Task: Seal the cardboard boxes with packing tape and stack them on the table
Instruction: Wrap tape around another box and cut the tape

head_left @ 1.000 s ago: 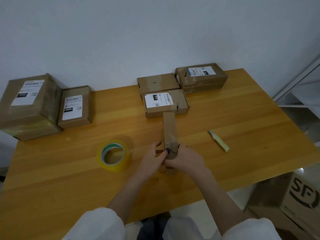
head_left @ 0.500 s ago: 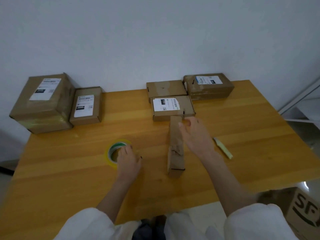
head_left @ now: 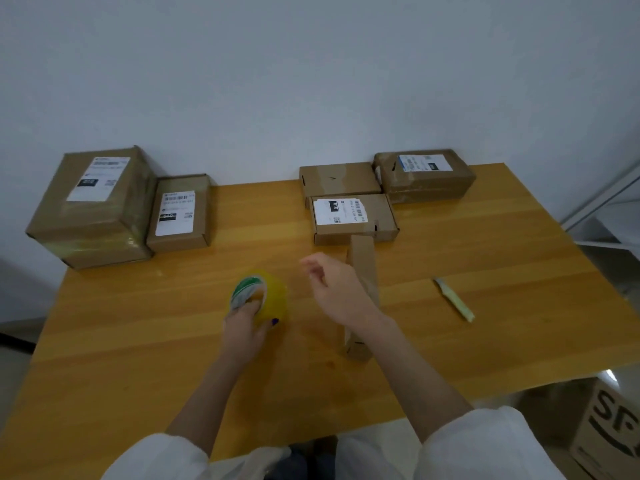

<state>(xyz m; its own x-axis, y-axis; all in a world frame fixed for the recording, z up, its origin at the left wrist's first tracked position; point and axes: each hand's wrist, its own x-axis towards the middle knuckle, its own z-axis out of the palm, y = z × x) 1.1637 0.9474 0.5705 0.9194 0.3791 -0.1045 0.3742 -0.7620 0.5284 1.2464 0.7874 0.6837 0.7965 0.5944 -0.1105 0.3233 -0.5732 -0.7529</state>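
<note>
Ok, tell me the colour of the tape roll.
Yellow tape roll, with a green-and-white core; head view.

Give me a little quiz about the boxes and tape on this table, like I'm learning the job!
1. True or false: the left hand grips the yellow tape roll.
2. Pick one. The right hand is: A) gripping the tape roll, B) open and holding nothing, in front of the narrow box, C) flat on a white label.
3. Fill the gap: the pale green cutter lies on the table to the ___ of the narrow box.
Key: 1 true; 2 B; 3 right.
</note>
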